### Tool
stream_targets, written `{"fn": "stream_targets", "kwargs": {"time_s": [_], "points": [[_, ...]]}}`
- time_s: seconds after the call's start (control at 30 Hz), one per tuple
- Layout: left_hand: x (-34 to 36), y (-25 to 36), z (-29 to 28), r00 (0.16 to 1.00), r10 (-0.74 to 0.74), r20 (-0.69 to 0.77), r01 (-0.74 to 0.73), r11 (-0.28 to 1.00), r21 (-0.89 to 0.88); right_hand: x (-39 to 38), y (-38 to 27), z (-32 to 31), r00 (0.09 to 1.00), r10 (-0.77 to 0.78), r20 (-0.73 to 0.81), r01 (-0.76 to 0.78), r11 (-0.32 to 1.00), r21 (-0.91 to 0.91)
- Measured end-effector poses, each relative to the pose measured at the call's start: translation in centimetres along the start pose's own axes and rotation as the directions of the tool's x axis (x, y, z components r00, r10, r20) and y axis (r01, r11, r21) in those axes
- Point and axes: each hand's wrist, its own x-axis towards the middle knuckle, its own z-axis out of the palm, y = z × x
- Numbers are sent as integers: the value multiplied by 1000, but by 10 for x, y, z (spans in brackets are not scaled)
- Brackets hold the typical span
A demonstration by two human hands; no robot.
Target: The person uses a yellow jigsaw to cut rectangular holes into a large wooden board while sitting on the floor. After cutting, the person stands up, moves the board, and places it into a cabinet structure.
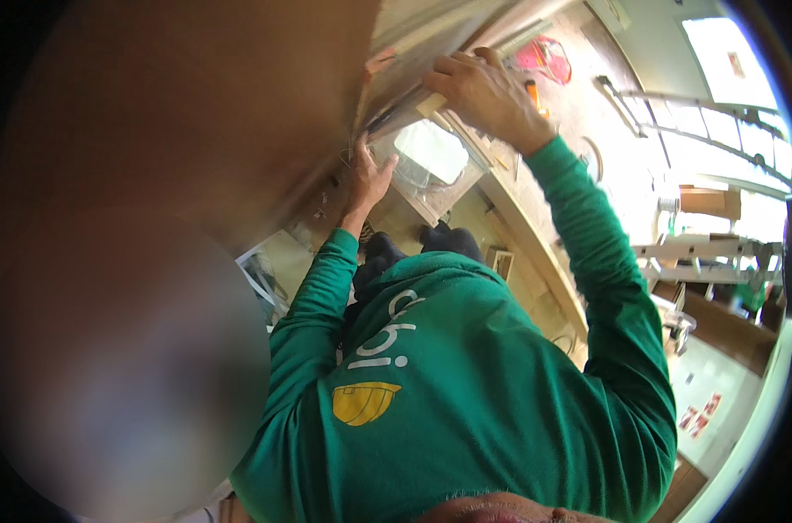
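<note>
My left hand [371, 181] is raised beside a large brown panel [265, 105], which is badly blurred. Its index finger points up along the panel's edge, and the thumb stands apart. Just above that fingertip is a thin dark strip [382, 119]. Further right, my right hand [492, 98] is bent over the upper edge of a wooden board, its fingers curled. What lies under those fingertips is hidden. Between the hands, lower down, a white flat piece [432, 150] rests inside clear plastic on a wooden surface.
Beyond my right hand, a red-pink object [548, 59] and an orange tool [535, 98] lie on a pale worktop. Aluminium ladders [710, 251] stand at the right. A long timber edge [535, 244] runs beside my legs, near a small wooden frame [500, 262].
</note>
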Motion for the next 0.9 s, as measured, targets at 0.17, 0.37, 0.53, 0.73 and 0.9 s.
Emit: {"fn": "stream_targets", "kwargs": {"time_s": [0.17,0.37,0.53,0.73,0.9], "points": [[-4,-8,-1,997,70,40,-72,997,31,-13,19,-38,995,-76,-58,75,997,-10],[-18,42,-3,985,127,115,-117,989,-93,-86,14,-86,997,29,-69,-31,999,-39],[-23,67,14,958,287,4,-287,958,-3,-169,43,-118,962,249,-113,-227,958,177],[-66,110,69,942,334,-39,-330,941,73,-367,136,-118,662,748,-53,-645,604,468],[-86,148,101,892,451,30,-451,883,128,-443,152,-134,593,799,-95,-578,505,641]]}}
